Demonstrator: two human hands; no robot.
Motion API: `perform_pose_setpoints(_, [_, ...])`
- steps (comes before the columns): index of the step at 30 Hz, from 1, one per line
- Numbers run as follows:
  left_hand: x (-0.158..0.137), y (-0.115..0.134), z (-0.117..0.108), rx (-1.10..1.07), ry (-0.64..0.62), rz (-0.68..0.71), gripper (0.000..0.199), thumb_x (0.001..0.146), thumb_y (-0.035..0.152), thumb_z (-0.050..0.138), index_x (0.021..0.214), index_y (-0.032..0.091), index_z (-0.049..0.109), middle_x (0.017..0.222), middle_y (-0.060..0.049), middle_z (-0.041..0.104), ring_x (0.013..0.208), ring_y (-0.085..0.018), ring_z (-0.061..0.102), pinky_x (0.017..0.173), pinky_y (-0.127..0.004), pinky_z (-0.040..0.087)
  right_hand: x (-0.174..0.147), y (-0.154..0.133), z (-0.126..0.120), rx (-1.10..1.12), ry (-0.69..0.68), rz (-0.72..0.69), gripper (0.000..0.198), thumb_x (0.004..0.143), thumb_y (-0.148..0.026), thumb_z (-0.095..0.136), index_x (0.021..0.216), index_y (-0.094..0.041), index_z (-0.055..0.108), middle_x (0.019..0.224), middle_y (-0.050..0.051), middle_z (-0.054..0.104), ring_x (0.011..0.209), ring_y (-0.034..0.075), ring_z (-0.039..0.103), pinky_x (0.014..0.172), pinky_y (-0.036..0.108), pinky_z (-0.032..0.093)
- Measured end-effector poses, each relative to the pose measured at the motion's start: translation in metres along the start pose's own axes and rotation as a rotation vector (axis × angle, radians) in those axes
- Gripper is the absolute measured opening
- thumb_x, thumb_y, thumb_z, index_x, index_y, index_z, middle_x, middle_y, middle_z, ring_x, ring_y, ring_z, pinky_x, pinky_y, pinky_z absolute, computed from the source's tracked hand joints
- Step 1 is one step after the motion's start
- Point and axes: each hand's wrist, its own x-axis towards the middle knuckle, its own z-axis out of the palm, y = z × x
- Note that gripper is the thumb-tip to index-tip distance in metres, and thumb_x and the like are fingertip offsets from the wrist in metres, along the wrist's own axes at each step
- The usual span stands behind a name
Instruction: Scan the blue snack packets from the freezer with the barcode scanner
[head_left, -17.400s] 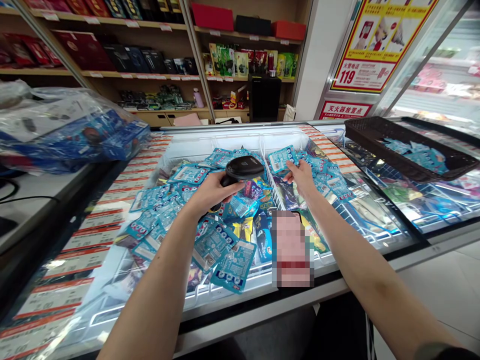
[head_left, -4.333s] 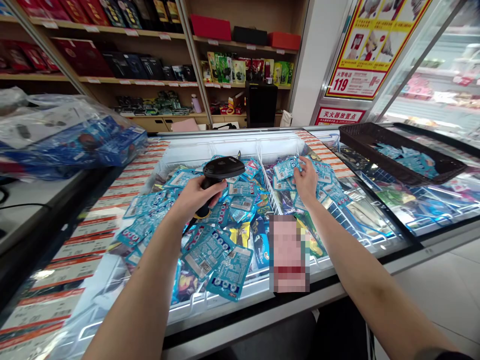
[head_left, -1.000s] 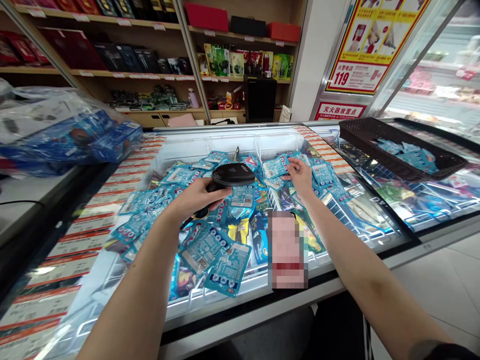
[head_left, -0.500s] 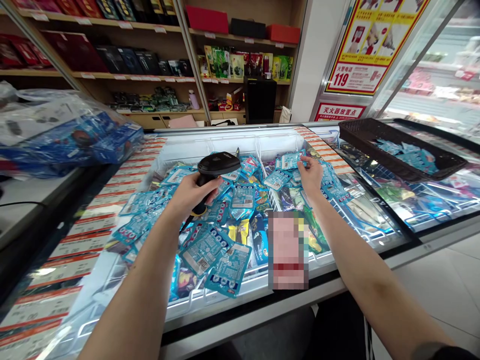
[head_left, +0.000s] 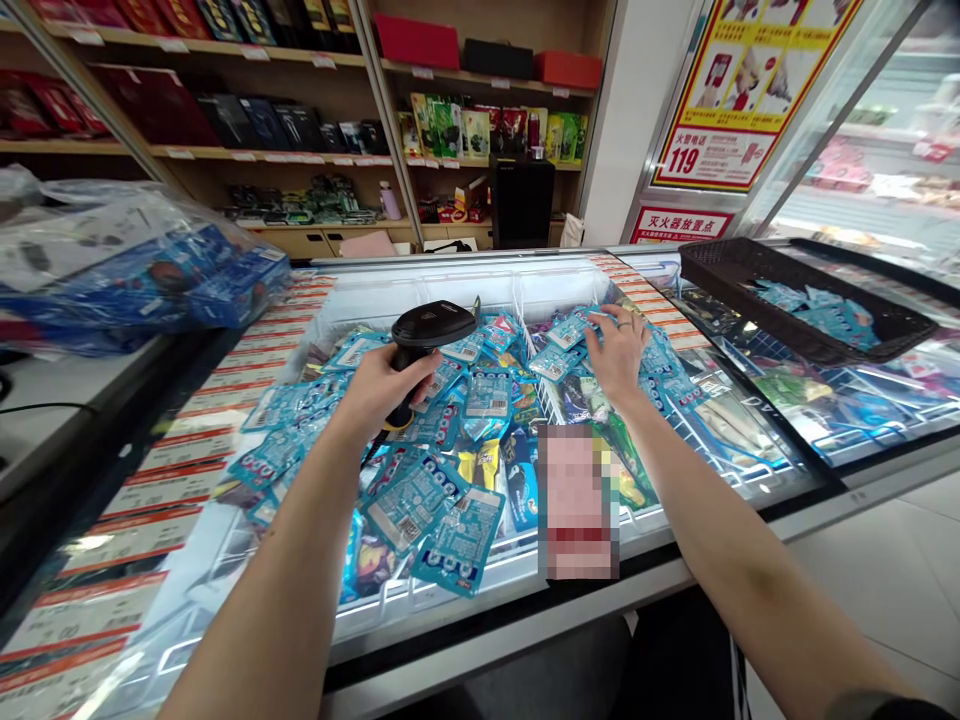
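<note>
My left hand (head_left: 384, 392) is wrapped around the handle of a black barcode scanner (head_left: 433, 324), held above the chest freezer with its head pointing right. Beneath it, many light-blue printed packets (head_left: 409, 500) lie in a loose heap over other coloured packs. My right hand (head_left: 619, 358) rests over the freezer's right part, fingers spread on top of blue packets. One blue packet (head_left: 571, 328) lies just left of its fingertips; whether they touch it I cannot tell. Another blue packet (head_left: 459, 540) lies flat at the front of the heap.
A dark brown basket (head_left: 795, 330) with blue packets sits on the freezer at right. Plastic-wrapped blue packages (head_left: 142, 265) lie at left. A blurred pink item (head_left: 577, 500) is at the front edge. Price labels (head_left: 135, 500) line the left glass; shelves (head_left: 262, 150) stand behind.
My right hand has loosened from a pinch on a blue packet, and its fingers have spread. That packet now lies lower and more tilted. The scanner has shifted slightly left.
</note>
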Motion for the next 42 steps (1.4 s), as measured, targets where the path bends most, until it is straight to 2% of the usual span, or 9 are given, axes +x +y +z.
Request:
perform_pose_setpoints(7, [0.001,-0.004,-0.003,0.01,0.008,0.034,0.025,0.078,0.037,0.062,0.066,0.018,0.051,0.048,0.001,0.052,0.045,-0.01,0.046,0.049,-0.023,0.039,-0.002,-0.021,0.007,0.285,-0.319,-0.263,0.028,0.095,-0.032,0.049,0.113,-0.023,0.068,0.114,0.007,0.068,0.115,0.027,0.053,0.102,0.046,0.036])
perform_pose_setpoints(12, [0.001,-0.008,-0.005,-0.008,0.019,0.049,0.026,0.079,0.039,0.061,0.068,0.018,0.052,0.05,0.001,0.053,0.045,-0.01,0.046,0.048,-0.023,0.038,-0.004,-0.04,0.012,0.468,-0.541,-0.446,0.037,0.096,-0.045,0.048,0.123,-0.025,0.063,0.122,0.006,0.066,0.116,0.025,0.056,0.102,0.044,0.039])
perform_pose_setpoints(16, [0.001,-0.007,-0.005,-0.018,0.022,0.025,0.027,0.078,0.041,0.062,0.07,0.018,0.052,0.05,0.001,0.053,0.044,-0.01,0.047,0.047,-0.023,0.038,-0.01,-0.057,0.017,0.403,-0.636,-0.462,0.05,0.093,-0.058,0.046,0.129,-0.027,0.06,0.132,0.009,0.06,0.125,0.03,0.051,0.105,0.051,0.035])
perform_pose_setpoints(20, [0.001,-0.006,-0.005,-0.01,0.02,0.004,0.028,0.078,0.042,0.062,0.069,0.018,0.051,0.049,0.002,0.052,0.043,-0.009,0.046,0.047,-0.022,0.038,-0.016,-0.065,0.026,0.27,-0.634,-0.446,0.061,0.082,-0.068,0.057,0.124,-0.024,0.062,0.133,0.012,0.058,0.126,0.034,0.049,0.105,0.054,0.032])
perform_pose_setpoints(26, [0.002,-0.007,-0.006,0.021,0.019,0.012,0.029,0.078,0.043,0.061,0.067,0.018,0.051,0.049,0.001,0.051,0.044,-0.01,0.047,0.049,-0.022,0.04,-0.012,-0.057,0.03,0.431,-0.617,-0.246,0.045,0.075,-0.055,0.071,0.1,-0.019,0.066,0.109,0.009,0.068,0.106,0.029,0.061,0.097,0.047,0.042])
perform_pose_setpoints(29, [0.001,-0.006,-0.005,0.022,0.02,0.011,0.029,0.077,0.042,0.061,0.066,0.018,0.051,0.048,0.001,0.051,0.044,-0.01,0.046,0.049,-0.022,0.041,-0.007,-0.051,0.024,0.72,-0.567,-0.006,0.033,0.081,-0.053,0.065,0.087,-0.02,0.063,0.083,0.005,0.07,0.077,0.023,0.067,0.074,0.039,0.052])
perform_pose_setpoints(32, [0.0,-0.004,-0.004,0.014,-0.003,0.001,0.028,0.077,0.042,0.06,0.064,0.018,0.05,0.048,0.001,0.05,0.045,-0.01,0.046,0.049,-0.022,0.042,-0.002,-0.045,0.019,0.96,-0.504,0.259,0.033,0.079,-0.054,0.066,0.083,-0.021,0.06,0.06,0.0,0.064,0.05,0.019,0.06,0.047,0.032,0.047])
perform_pose_setpoints(36, [-0.001,-0.003,-0.004,-0.008,-0.075,0.02,0.028,0.079,0.041,0.059,0.065,0.018,0.052,0.049,0.001,0.05,0.046,-0.01,0.046,0.051,-0.023,0.042,0.001,-0.033,0.014,1.084,-0.359,0.433,0.036,0.073,-0.052,0.072,0.083,-0.021,0.057,0.053,-0.003,0.06,0.049,0.02,0.064,0.042,0.03,0.049])
perform_pose_setpoints(42, [-0.003,-0.002,-0.005,0.096,-0.187,0.066,0.032,0.082,0.043,0.059,0.065,0.016,0.055,0.05,0.0,0.052,0.048,-0.01,0.047,0.051,-0.023,0.037,0.0,-0.023,0.012,1.121,-0.271,0.514,0.038,0.079,-0.054,0.065,0.091,-0.022,0.049,0.052,-0.004,0.061,0.049,0.018,0.067,0.041,0.026,0.052])
